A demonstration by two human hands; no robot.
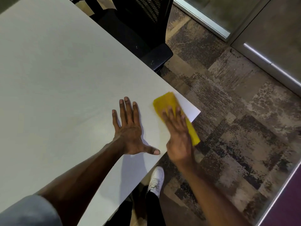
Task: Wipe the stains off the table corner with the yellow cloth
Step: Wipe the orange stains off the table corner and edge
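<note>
Two hands on one white table (65, 79), left hand (130, 129) flat with fingers spread, right hand (177, 136) pressing straight fingers on one folded yellow cloth (166, 101) at the table corner (193, 111), one black chair (138, 33), one white shoe (156, 178) below.

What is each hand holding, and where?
Nothing is gripped: right hand presses flat on the yellow cloth, mid-length; left hand rests flat on the table.

Pressing the cloth (164, 101) onto the table (65, 70) corner with a flat, blurred right hand (179, 136), one end poking past the edge. Bracing just beside with the left hand (130, 132), splayed. Below, white shoe (156, 178) on patchy carpet (236, 128).
</note>
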